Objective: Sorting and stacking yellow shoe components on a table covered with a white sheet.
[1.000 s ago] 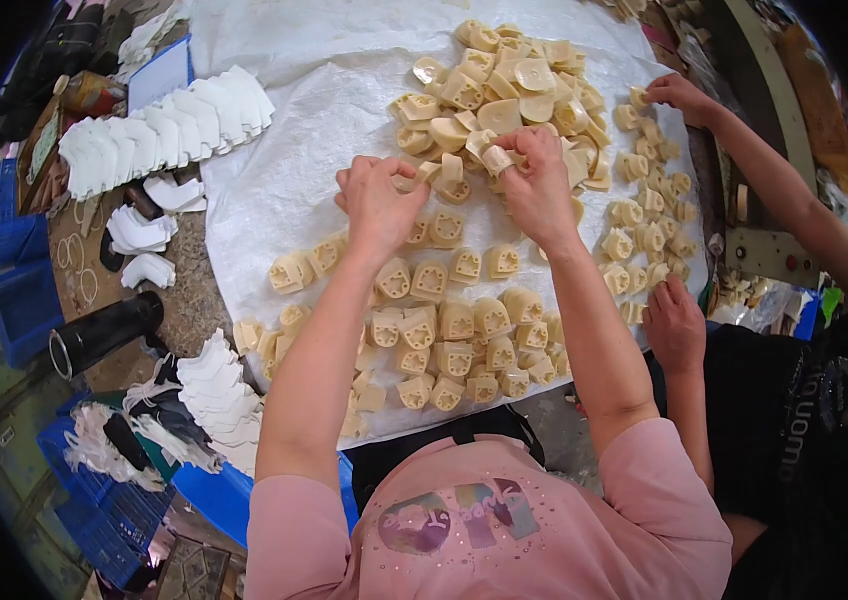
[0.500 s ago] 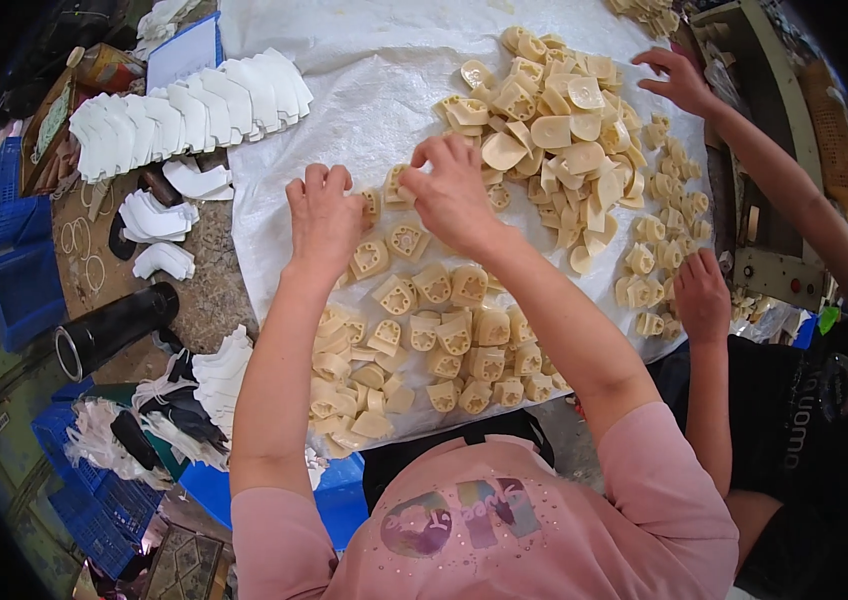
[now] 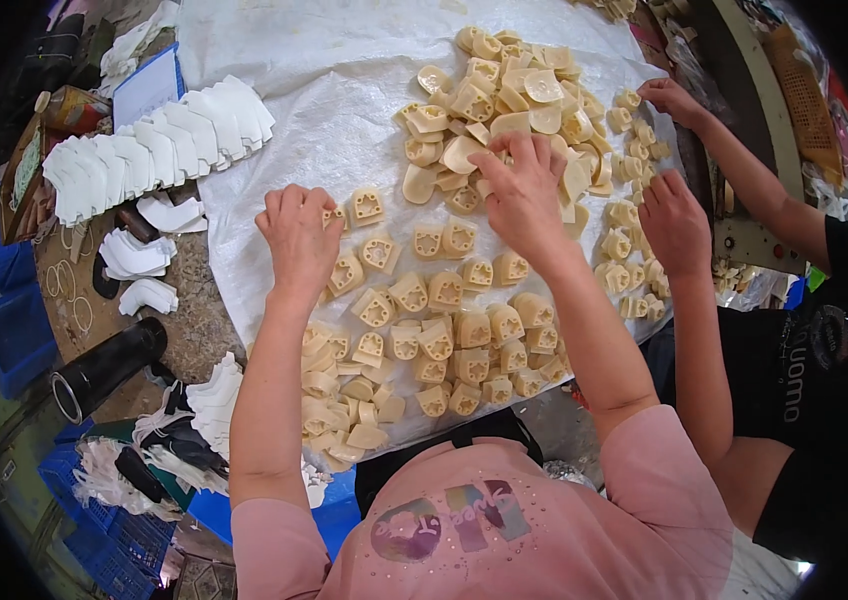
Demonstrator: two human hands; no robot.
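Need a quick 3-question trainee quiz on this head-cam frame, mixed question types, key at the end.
1. True or false: the left hand rests on the loose heap of cream moulded plastic pieces.
2. Which hand reaches into that heap? A) right hand B) left hand C) neither
3. Fill in: the pieces lie on a ___ plastic sheet.

Key
1. False: it is at the row of cream pieces laid out flat, near the sheet's left side.
2. A. The co-worker's two hands work at the sheet's right edge.
3. white
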